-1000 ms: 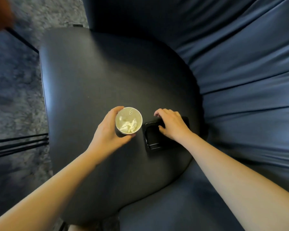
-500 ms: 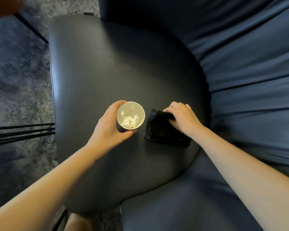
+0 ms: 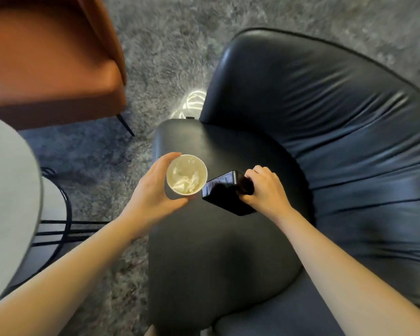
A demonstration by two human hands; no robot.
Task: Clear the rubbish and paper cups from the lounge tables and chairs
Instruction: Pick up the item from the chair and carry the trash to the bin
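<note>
Head view, everything placed against the black chair seat (image 3: 218,251).

Above its front-left corner: a paper cup (image 3: 186,174), upright, mouth open to the camera, crumpled white tissue lying inside. Wrapped by the left hand (image 3: 155,196), thumb on the far wall and fingers curled round the near side, a firm closed hold around the cup. Kept level, probably so the tissue stays inside while carried off.

Just right of the cup, over the same seat: a black glossy tray or case (image 3: 226,192), tilted, one end raised off the leather. Pinched at its right end by the right hand (image 3: 264,190), fingers folded over the top edge, closed on it. Whether the lower edge touches the seat: cannot tell. Likely lifted to clear the chair alongside the cup.

Behind and right of the seat: the chair's wrinkled black backrest (image 3: 325,105). Left of the seat: grey carpet (image 3: 155,57), beyond it an orange chair (image 3: 51,57), and nearer the camera a pale round tabletop (image 3: 7,190) on thin black legs.

Judged stage: both items picked up, disposal not yet done.
</note>
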